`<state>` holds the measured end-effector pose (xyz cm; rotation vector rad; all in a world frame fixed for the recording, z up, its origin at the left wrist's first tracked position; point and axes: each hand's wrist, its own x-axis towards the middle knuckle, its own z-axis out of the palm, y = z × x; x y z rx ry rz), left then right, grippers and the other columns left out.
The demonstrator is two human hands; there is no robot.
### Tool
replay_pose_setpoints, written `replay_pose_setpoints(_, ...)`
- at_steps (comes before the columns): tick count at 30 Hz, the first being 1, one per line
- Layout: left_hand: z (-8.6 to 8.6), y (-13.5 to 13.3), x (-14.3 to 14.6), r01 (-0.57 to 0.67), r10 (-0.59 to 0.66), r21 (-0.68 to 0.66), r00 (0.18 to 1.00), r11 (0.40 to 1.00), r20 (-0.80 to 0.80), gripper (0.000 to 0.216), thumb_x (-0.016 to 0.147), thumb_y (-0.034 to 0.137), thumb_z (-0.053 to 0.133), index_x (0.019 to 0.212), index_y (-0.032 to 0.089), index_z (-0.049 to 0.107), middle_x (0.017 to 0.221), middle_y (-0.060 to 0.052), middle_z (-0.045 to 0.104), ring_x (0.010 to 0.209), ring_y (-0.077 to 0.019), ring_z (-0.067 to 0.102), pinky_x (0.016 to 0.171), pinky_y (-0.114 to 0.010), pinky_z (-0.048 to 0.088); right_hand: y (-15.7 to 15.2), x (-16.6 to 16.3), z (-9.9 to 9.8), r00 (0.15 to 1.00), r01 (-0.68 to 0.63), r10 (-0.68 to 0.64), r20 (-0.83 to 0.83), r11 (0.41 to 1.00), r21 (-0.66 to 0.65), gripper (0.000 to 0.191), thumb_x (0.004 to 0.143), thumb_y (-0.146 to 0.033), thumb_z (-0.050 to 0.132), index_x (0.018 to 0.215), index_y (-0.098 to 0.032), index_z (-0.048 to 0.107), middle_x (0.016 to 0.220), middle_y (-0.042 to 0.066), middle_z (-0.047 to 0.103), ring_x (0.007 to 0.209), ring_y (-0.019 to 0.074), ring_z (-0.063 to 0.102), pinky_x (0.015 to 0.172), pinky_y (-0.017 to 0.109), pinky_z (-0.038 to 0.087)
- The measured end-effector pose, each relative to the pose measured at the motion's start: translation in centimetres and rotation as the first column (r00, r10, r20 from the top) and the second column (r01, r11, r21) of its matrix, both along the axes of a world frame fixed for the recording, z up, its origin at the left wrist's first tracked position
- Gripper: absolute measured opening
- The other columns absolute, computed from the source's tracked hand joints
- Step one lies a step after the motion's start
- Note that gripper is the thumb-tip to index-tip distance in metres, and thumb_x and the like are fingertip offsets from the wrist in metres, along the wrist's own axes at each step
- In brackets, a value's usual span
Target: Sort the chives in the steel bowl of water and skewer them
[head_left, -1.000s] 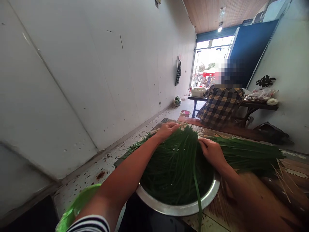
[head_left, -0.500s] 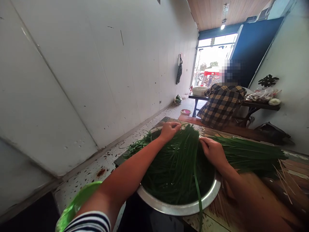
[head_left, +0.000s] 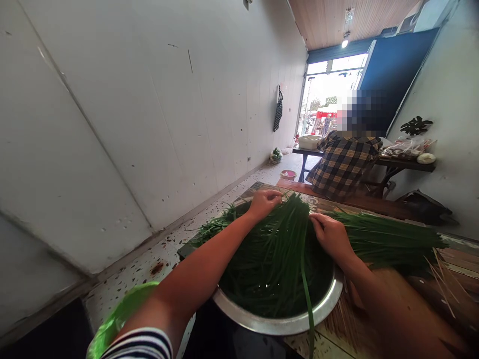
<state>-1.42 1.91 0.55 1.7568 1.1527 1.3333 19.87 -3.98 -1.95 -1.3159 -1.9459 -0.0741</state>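
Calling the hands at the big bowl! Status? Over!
Left hand and right hand flank far end of green leaves. Leaves heaped in metal bowl. One long leaf hangs over rim.

Head feed, my side: left hand [head_left: 265,203] pinches at left of top end of long green leaves [head_left: 294,224], right hand [head_left: 330,235] pinches at right of it. Leaves fill metal basin [head_left: 275,325]; one strand trails over near rim. I see leaf pile [head_left: 392,242] to right, thin sticks [head_left: 341,321] beside basin, person in plaid shirt [head_left: 342,164] beyond, facing away.
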Motion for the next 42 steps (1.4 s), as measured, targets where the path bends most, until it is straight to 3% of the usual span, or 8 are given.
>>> replay_pose_setpoints(18, -0.4, 0.0, -0.3, -0.009, 0.009, -0.013, 0.998, 1.0, -0.058, 0.031, 0.073, 0.028, 0.059, 0.097, 0.012, 0.071, 0.079, -0.007, 0.072, 0.073, -0.0147, 0.065, 0.071, -0.025, 0.05, -0.2, -0.2, 0.1, 0.999, -0.021, 0.021, -0.045, 1.0, -0.013, 0.028, 0.083, -0.026, 0.043, 0.092, -0.021, 0.069, 0.091, 0.006, 0.072, 0.085, 0.0194, 0.066, 0.08, 0.032, 0.049)
replay_pose_setpoints(23, 0.2, -1.1, 0.0, -0.008, 0.011, 0.032, 0.995, 0.999, -0.097, 0.027, 0.072, 0.027, 0.061, 0.093, 0.015, 0.073, 0.088, -0.007, 0.072, 0.081, -0.0168, 0.065, 0.077, -0.027, 0.05, -0.3, -0.4, 0.2, 0.998, -0.023, 0.022, -0.064, 1.0, -0.017, 0.027, 0.084, -0.027, 0.043, 0.088, -0.022, 0.069, 0.089, 0.006, 0.072, 0.083, 0.02, 0.066, 0.078, 0.032, 0.049)
replay_pose_setpoints(26, 0.5, -1.9, 0.4, 0.054, -0.048, 0.042, 0.991, 0.998, -0.127, 0.024, 0.072, 0.025, 0.058, 0.09, 0.019, 0.074, 0.09, -0.005, 0.072, 0.083, -0.0173, 0.065, 0.079, -0.028, 0.05, -0.5, -0.6, 0.2, 0.998, -0.027, 0.026, -0.062, 1.0, -0.009, 0.028, 0.084, -0.026, 0.041, 0.086, -0.023, 0.069, 0.086, 0.005, 0.072, 0.081, 0.0196, 0.066, 0.076, 0.032, 0.049)
replay_pose_setpoints(28, 0.5, -2.1, 0.5, 0.09, -0.086, 0.028, 0.988, 0.996, -0.127, 0.024, 0.072, 0.023, 0.057, 0.089, 0.019, 0.074, 0.091, -0.005, 0.072, 0.084, -0.0173, 0.064, 0.078, -0.027, 0.05, -0.5, -0.7, 0.1, 0.998, -0.023, 0.022, -0.059, 1.0, -0.013, 0.029, 0.085, -0.024, 0.04, 0.086, -0.023, 0.069, 0.084, 0.005, 0.072, 0.079, 0.0189, 0.066, 0.075, 0.031, 0.05)
replay_pose_setpoints(32, 0.3, -1.5, 0.6, 0.012, -0.014, -0.068, 0.999, 0.998, -0.033, 0.026, 0.072, 0.033, 0.059, 0.085, 0.014, 0.073, 0.084, -0.006, 0.072, 0.077, -0.0175, 0.064, 0.071, -0.026, 0.05, -0.2, -0.9, -0.2, 0.998, -0.019, 0.017, -0.056, 0.999, -0.035, 0.028, 0.086, -0.024, 0.04, 0.086, -0.02, 0.068, 0.089, 0.006, 0.072, 0.082, 0.0186, 0.066, 0.076, 0.03, 0.05)
replay_pose_setpoints(37, 0.4, -1.8, 0.7, 0.304, -0.264, -0.285, 0.949, 0.909, 0.17, 0.048, 0.074, 0.055, 0.056, 0.091, 0.012, 0.069, 0.077, -0.007, 0.069, 0.069, -0.017, 0.062, 0.063, -0.026, 0.048, -0.1, -1.0, -0.4, 0.991, -0.124, 0.125, -0.056, 0.992, 0.011, 0.026, 0.087, -0.023, 0.041, 0.092, -0.021, 0.067, 0.091, 0.005, 0.071, 0.084, 0.0169, 0.066, 0.077, 0.029, 0.05)
replay_pose_setpoints(42, 1.1, -2.7, 0.9, 0.419, -0.333, -0.295, 0.894, 0.859, 0.3, 0.048, 0.072, 0.053, 0.06, 0.099, 0.014, 0.067, 0.082, -0.006, 0.069, 0.069, -0.0145, 0.061, 0.07, -0.026, 0.049, 0.0, -0.8, -0.6, 0.989, -0.115, 0.116, -0.097, 0.993, 0.018, 0.026, 0.088, -0.027, 0.042, 0.094, -0.022, 0.067, 0.095, 0.004, 0.071, 0.086, 0.0167, 0.065, 0.078, 0.029, 0.048)
